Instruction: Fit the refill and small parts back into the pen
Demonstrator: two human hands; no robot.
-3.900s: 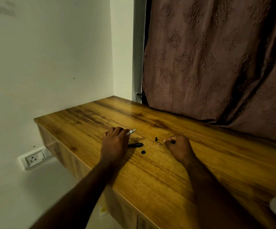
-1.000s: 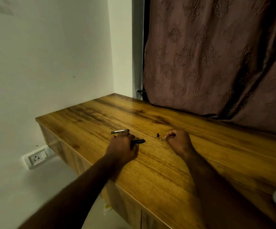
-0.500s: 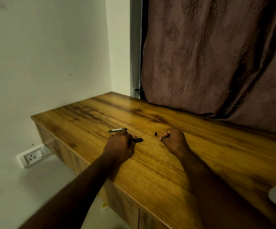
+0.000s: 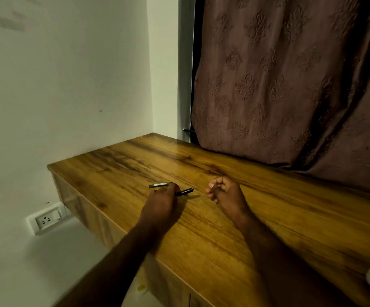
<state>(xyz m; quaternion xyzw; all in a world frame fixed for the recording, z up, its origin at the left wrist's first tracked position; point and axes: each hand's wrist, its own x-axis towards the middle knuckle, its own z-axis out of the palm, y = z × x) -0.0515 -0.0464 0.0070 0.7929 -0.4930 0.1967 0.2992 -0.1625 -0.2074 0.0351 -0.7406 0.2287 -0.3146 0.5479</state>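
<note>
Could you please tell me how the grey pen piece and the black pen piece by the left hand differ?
The slim grey pen piece lies flat on the wooden desk; the slim black pen piece is gripped by the left hand. Grey is paler and points left; black points right. Both are thin rods.

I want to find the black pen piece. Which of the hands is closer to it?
Left. The left hand lies over one end of the black pen piece and seems to hold it. The right hand sits apart, to its right.
</note>
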